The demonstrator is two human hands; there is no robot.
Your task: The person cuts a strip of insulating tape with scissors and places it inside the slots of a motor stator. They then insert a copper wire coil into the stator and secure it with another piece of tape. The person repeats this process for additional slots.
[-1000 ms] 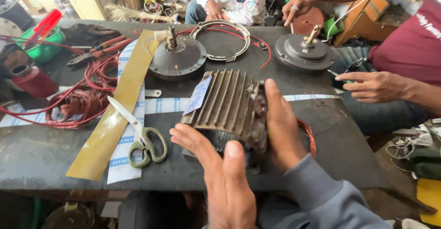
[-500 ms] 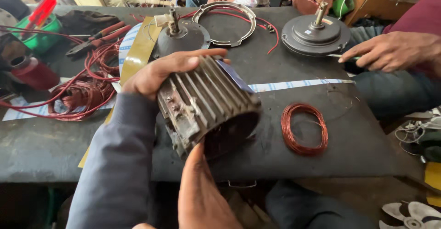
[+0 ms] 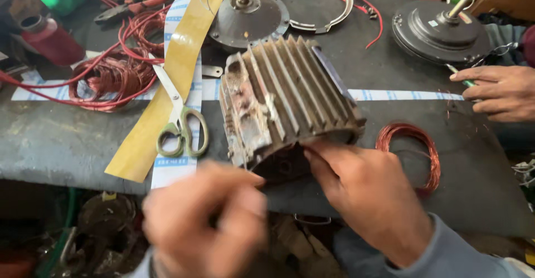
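Steadying finned motor housing (image 3: 284,97) on worktop (image 3: 67,139): right hand (image 3: 362,191) grip on its rim, left hand (image 3: 206,222) blurred, grip unclear; next needs firmer two-handed hold.

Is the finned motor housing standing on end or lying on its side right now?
On its side. The finned motor housing lies with fins running along the workbench and its open end facing the person; the right hand touches its lower rim.

Motor housing (image 3: 287,102) on workbench (image 3: 67,139); scissors (image 3: 179,117) left, wire coil (image 3: 412,155) right
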